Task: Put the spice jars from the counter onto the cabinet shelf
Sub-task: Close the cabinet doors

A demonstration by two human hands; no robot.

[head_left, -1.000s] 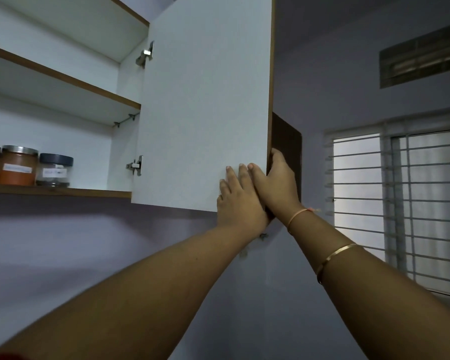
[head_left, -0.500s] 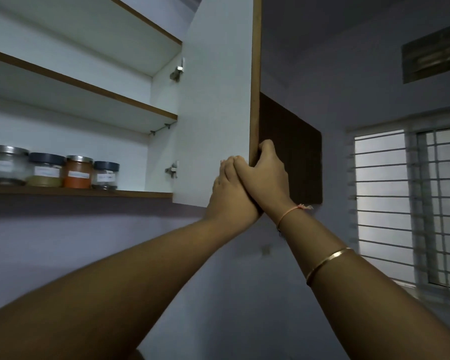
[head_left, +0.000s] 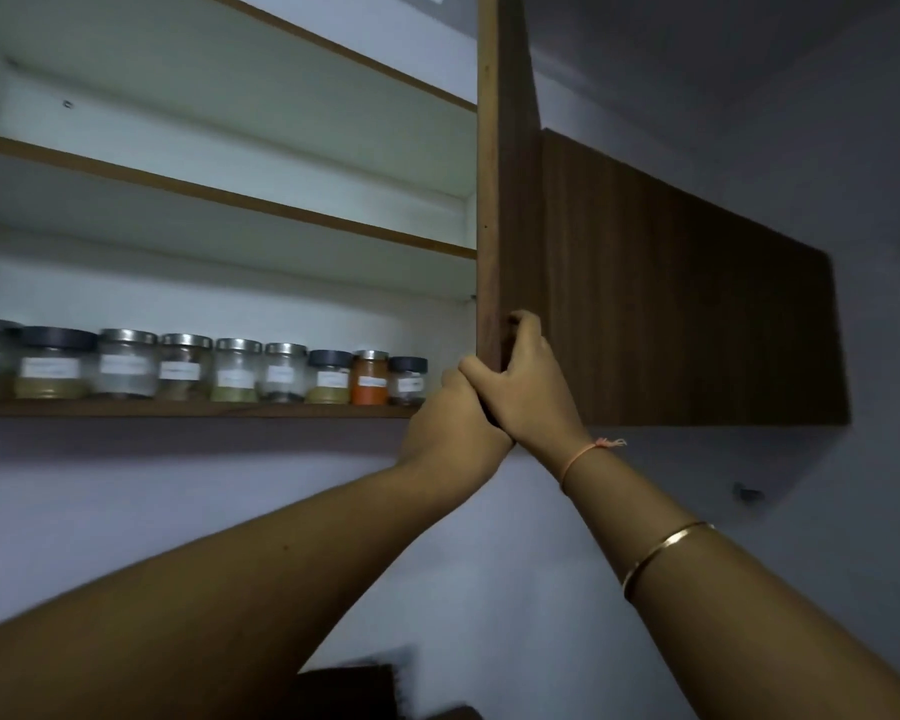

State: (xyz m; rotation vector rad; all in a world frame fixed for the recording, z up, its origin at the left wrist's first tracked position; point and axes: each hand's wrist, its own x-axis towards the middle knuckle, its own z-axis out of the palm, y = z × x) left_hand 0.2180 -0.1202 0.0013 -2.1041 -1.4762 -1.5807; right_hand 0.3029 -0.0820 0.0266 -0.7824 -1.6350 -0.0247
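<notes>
Several labelled spice jars (head_left: 235, 370) stand in a row along the bottom cabinet shelf (head_left: 193, 409), with silver or dark lids; one jar (head_left: 370, 377) holds orange powder. The brown cabinet door (head_left: 505, 163) is seen almost edge-on, swung out toward me. My right hand (head_left: 523, 387) grips the door's lower edge, fingers curled round it. My left hand (head_left: 450, 420) is pressed against the same lower corner from the left side, partly under my right hand; its fingers are hidden.
Two upper white shelves (head_left: 261, 205) hold nothing that I see. To the right hangs a closed brown cabinet (head_left: 697, 293). Pale wall lies below the cabinets. A dark blurred object (head_left: 349, 691) shows at the bottom edge.
The door has swung from showing its white inner face to almost edge-on, both hands moving with it. The view shifted and more jars on the shelf have come into sight.
</notes>
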